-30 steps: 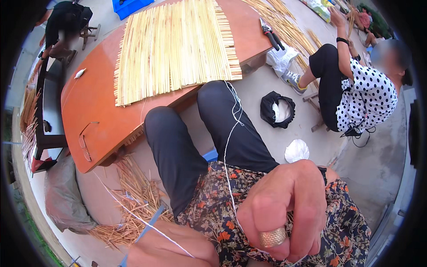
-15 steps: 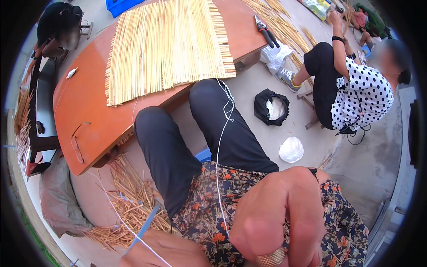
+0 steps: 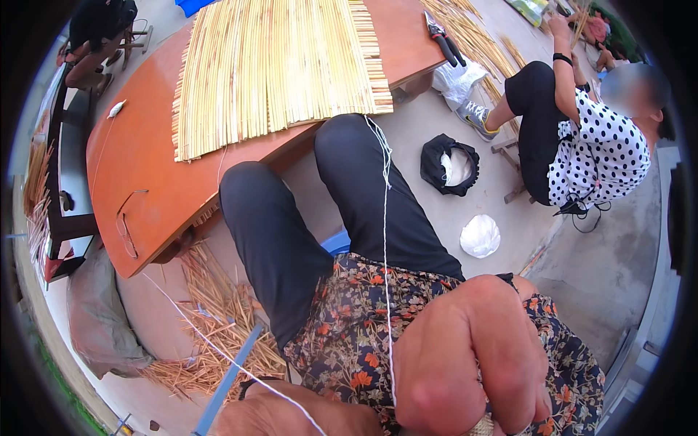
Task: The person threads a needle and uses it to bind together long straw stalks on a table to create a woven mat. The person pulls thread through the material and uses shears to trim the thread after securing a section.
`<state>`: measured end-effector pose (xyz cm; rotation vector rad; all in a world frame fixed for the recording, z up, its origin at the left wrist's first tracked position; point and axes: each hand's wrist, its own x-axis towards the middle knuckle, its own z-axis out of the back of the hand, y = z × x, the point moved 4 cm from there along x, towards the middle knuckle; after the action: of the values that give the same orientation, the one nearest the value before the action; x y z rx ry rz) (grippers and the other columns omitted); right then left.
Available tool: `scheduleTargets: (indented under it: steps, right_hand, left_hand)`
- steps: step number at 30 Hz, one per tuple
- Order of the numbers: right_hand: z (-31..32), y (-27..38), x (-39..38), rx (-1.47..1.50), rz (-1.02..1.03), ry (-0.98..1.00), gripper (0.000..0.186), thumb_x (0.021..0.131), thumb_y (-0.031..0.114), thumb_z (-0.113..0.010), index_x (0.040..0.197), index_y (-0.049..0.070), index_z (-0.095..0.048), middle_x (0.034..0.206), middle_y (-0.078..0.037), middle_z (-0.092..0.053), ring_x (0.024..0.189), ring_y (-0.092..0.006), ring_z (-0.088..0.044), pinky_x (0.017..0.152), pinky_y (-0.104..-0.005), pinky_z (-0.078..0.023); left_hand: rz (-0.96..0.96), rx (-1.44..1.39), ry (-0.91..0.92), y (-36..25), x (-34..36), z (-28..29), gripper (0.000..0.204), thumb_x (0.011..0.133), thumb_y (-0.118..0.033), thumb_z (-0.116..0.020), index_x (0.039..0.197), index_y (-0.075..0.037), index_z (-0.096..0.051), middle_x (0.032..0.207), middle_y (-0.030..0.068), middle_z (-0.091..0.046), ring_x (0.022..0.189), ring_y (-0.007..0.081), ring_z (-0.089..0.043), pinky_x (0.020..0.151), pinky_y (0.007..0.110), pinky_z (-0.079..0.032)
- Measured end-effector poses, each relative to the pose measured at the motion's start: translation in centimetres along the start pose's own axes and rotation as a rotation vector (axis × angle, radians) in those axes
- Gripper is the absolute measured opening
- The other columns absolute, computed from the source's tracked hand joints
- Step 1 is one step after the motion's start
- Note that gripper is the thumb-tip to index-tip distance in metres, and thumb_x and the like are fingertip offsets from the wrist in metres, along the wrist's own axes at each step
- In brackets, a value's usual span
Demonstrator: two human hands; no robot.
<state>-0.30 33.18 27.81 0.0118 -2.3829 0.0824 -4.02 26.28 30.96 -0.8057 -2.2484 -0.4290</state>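
Observation:
A mat of pale reed stalks (image 3: pixel 276 73) lies on the brown table, its near edge by my knees. From its near right corner a white string (image 3: pixel 387 240) runs down over my thigh to my right hand (image 3: pixel 469 356), which is closed on it, fingers curled under. My left hand (image 3: pixel 309 410) is low beside it, cut off by the lower edge. Its fingers are hidden. Across its back passes a second white thread (image 3: pixel 211 343), coming from the table's left side. A blue-grey flat bar (image 3: pixel 229 381) shows beside my left wrist.
Pruning shears (image 3: pixel 443 40) and eyeglasses (image 3: pixel 125 224) rest on the brown table (image 3: pixel 138 167). Loose stalks (image 3: pixel 211 327) litter the floor at left. A black bag (image 3: pixel 449 166) and a white bundle (image 3: pixel 480 236) sit at right, near a seated person in a dotted shirt (image 3: pixel 600 156).
Both my hands have shifted a little to the right. The white string over my thigh hangs straighter, with its loose loop drawn narrower. The whole view has tilted slightly.

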Motion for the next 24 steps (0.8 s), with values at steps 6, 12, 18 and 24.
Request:
scheduleTargets:
  steps: [6,12,18,24]
  right_hand:
    - [-0.3,1.0,0.2,-0.077,-0.075,-0.003,0.020,0.088,0.009,-0.068,0.078,-0.008,-0.068,0.086,-0.019,-0.061,0.063,-0.0201,-0.059,0.051,-0.0273,-0.046]
    - [-1.2,0.4,-0.5,-0.091,0.042,-0.027,0.023,0.089,0.011,-0.068,0.076,-0.008,-0.067,0.085,-0.019,-0.062,0.064,-0.0202,-0.059,0.053,-0.0268,-0.045]
    - [-1.2,1.8,0.8,-0.144,-0.310,0.006,0.021,0.090,0.011,-0.065,0.077,-0.006,-0.064,0.083,-0.017,-0.060,0.064,-0.0257,-0.058,0.053,-0.0307,-0.046]
    - [-0.5,1.8,0.3,-0.169,-0.278,-0.096,0.026,0.093,0.015,-0.061,0.073,-0.001,-0.059,0.078,-0.014,-0.059,0.059,-0.0293,-0.054,0.047,-0.0360,-0.043]
  left_hand:
    - [-0.114,0.319,0.099,-0.6,-1.4,-1.8,0.041,0.094,-0.004,-0.045,0.056,-0.013,-0.035,0.052,0.0049,-0.043,0.041,0.0151,-0.041,0.033,0.028,-0.024]
    - [-0.075,0.304,0.029,-0.7,-1.2,-1.7,0.038,0.091,-0.002,-0.045,0.056,-0.013,-0.036,0.052,0.0049,-0.042,0.040,0.0158,-0.039,0.031,0.028,-0.022]
    - [-0.062,0.410,-0.056,-1.0,-2.3,-2.4,0.037,0.092,-0.003,-0.045,0.057,-0.012,-0.040,0.053,0.0056,-0.044,0.041,0.0161,-0.041,0.031,0.027,-0.026]
    - [0.097,0.413,-0.138,-1.3,-2.3,-2.3,0.036,0.090,-0.002,-0.047,0.056,-0.012,-0.040,0.053,0.0059,-0.045,0.041,0.0156,-0.042,0.030,0.027,-0.027]
